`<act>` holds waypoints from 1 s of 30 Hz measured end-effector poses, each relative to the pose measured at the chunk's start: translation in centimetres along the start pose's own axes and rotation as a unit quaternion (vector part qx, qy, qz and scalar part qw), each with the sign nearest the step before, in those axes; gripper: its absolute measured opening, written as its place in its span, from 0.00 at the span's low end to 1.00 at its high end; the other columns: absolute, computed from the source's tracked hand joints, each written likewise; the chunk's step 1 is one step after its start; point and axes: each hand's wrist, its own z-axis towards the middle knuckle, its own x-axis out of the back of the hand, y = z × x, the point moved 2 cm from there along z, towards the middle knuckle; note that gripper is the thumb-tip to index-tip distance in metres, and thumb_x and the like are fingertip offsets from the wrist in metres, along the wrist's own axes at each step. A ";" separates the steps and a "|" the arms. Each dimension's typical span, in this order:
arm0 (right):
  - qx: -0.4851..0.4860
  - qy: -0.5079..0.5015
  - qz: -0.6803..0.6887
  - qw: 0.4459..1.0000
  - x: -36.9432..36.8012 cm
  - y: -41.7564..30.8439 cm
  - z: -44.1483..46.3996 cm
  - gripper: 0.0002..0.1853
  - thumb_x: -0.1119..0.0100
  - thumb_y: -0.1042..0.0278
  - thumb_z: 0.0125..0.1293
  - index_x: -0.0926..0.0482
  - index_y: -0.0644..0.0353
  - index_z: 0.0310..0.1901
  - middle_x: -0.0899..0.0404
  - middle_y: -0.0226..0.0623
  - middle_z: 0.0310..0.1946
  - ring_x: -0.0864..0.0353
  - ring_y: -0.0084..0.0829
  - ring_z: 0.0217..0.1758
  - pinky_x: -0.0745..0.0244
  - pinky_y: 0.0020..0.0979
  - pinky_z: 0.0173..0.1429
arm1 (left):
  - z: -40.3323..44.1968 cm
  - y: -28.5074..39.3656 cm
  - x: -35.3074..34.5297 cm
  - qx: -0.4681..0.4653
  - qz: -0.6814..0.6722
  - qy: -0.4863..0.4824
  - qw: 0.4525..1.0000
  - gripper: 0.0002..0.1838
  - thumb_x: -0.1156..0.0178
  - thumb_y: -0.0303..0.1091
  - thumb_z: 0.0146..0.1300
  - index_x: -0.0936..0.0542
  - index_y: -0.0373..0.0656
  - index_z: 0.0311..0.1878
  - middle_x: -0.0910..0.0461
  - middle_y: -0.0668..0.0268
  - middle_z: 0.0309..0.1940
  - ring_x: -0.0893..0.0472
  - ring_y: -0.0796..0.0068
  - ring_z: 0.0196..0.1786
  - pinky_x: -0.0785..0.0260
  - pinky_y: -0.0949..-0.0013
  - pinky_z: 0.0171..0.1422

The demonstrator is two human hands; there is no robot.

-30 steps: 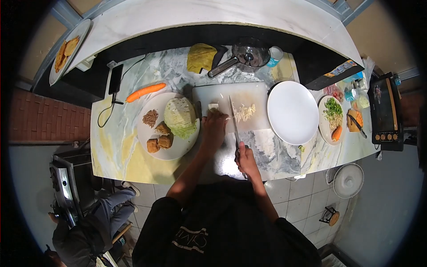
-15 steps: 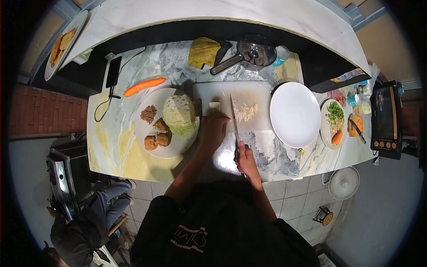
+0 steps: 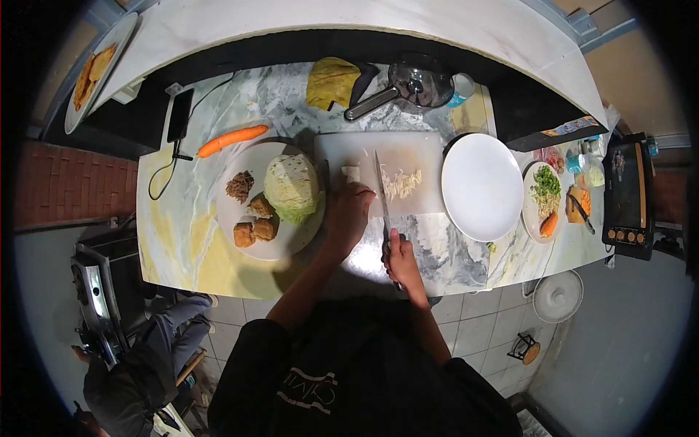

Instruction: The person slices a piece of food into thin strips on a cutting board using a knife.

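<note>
My right hand (image 3: 403, 261) grips the handle of a long knife (image 3: 383, 197), its blade pointing away from me over the white cutting board (image 3: 426, 156). Left of the blade, my left hand (image 3: 351, 211) is bent with its fingers together on the board; what they press on is too small to make out. A pale block (image 3: 351, 174) lies just beyond those fingers. Thin pale shreds (image 3: 403, 184) are heaped right of the blade. Beside the board on the left, a plate (image 3: 284, 247) bears a cabbage (image 3: 291, 183), brown fried pieces (image 3: 255, 231) and shredded brown food (image 3: 239, 186).
An oval white plate (image 3: 482, 187) stands right of the board. Farther right are a plate of chopped greens (image 3: 545, 182) and an oven (image 3: 628, 189). A pan (image 3: 420, 86), can (image 3: 461, 89), carrot (image 3: 233, 139) and phone (image 3: 180, 115) lie behind. Another person (image 3: 131, 382) sits lower left.
The view has shifted slightly, so the left plate and carrot appear farther left. My left hand has moved slightly at the blade's left side; the knife stays in my right hand.
</note>
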 end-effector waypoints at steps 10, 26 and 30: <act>0.050 0.018 0.009 0.999 -0.6 -0.5 0.0 0.33 0.65 0.42 0.77 0.39 0.57 0.16 0.41 0.28 0.08 0.47 0.19 0.06 0.54 0.25 0.10 | 0.1 -0.1 0.1 -0.014 0.003 -0.008 1.000 0.04 0.40 0.28 0.58 0.17 0.42 0.35 0.18 0.63 0.37 0.21 0.60 0.45 0.32 0.57 0.52; 0.052 0.003 0.009 0.999 -0.2 -0.6 0.1 0.33 0.63 0.40 0.76 0.37 0.56 0.17 0.40 0.28 0.08 0.46 0.18 0.06 0.52 0.24 0.10 | -0.1 -0.6 -0.4 0.006 -0.013 0.024 1.000 0.04 0.39 0.30 0.60 0.19 0.42 0.37 0.18 0.60 0.36 0.19 0.56 0.41 0.30 0.56 0.46; 0.015 0.009 0.005 1.000 -0.2 -0.2 0.0 0.33 0.64 0.40 0.76 0.37 0.56 0.18 0.39 0.28 0.09 0.45 0.18 0.06 0.52 0.24 0.10 | 0.1 -0.5 -0.3 0.016 -0.040 0.020 0.999 0.05 0.38 0.30 0.59 0.18 0.42 0.38 0.18 0.60 0.37 0.19 0.56 0.42 0.30 0.56 0.48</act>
